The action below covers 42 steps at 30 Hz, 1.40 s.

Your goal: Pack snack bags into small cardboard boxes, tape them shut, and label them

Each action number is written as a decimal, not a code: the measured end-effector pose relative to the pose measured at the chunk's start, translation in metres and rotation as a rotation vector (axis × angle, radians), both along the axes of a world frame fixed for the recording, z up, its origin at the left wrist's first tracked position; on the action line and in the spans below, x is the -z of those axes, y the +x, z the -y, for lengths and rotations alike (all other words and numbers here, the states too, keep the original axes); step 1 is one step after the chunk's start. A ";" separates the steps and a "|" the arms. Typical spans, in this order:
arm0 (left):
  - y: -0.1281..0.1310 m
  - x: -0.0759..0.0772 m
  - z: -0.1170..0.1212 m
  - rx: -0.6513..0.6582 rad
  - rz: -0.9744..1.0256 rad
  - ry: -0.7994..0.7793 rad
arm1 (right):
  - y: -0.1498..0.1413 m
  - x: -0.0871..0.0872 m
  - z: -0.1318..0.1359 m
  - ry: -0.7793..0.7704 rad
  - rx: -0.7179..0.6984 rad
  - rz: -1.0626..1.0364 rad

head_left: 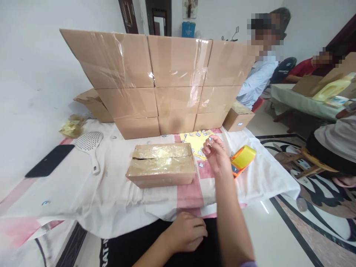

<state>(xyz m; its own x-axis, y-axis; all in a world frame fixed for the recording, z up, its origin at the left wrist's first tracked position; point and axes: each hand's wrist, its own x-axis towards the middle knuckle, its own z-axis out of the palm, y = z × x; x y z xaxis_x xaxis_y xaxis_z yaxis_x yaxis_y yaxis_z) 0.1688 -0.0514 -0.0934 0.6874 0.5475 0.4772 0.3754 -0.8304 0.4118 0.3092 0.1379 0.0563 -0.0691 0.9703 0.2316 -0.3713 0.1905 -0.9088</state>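
Note:
My right hand (216, 154) is raised over the table, thumb and fingertips closed on a small blue-and-white sticker (210, 138). Behind and beside it lie yellow sheets (191, 140) dotted with similar small stickers; the hand covers part of them. On my lap rests my left hand (187, 233), fingers curled together, with nothing seen in it. A taped cardboard box (162, 168) lies on the table to the left of my right hand. Close to my right wrist, on the other side, is an orange tape dispenser (244, 161) with a yellow roll.
Stacked cardboard boxes (178, 74) wall off the table's back. A smaller box (239, 116) with a label stands right of them. A white slotted skimmer (90, 146) and a black tablet-like slab (50, 160) lie left. Other people (258, 74) are beyond, at right.

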 end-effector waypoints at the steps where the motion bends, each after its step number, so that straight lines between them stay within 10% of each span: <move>1: -0.001 0.003 0.000 -0.009 0.002 -0.003 | -0.003 0.000 0.011 -0.009 0.003 -0.120; 8: -0.002 0.008 0.001 -0.057 0.008 -0.050 | 0.006 0.016 0.051 -0.018 0.090 -0.302; 13: -0.016 -0.045 0.000 -0.142 0.004 0.163 | 0.012 0.032 0.053 -0.041 0.068 -0.220; 19: -0.117 -0.106 -0.032 -0.914 0.374 0.645 | -0.006 0.049 0.050 -0.207 0.094 -0.015; 22: -0.151 -0.104 -0.059 -1.173 0.499 0.401 | -0.014 0.055 0.047 -0.207 0.030 -0.041; 27: -0.147 -0.085 -0.076 -1.162 0.829 -0.150 | -0.011 0.069 0.045 -0.198 -0.144 -0.005; 42: -0.137 -0.090 -0.092 -1.054 1.196 -0.130 | 0.020 0.070 0.060 0.003 -0.319 0.127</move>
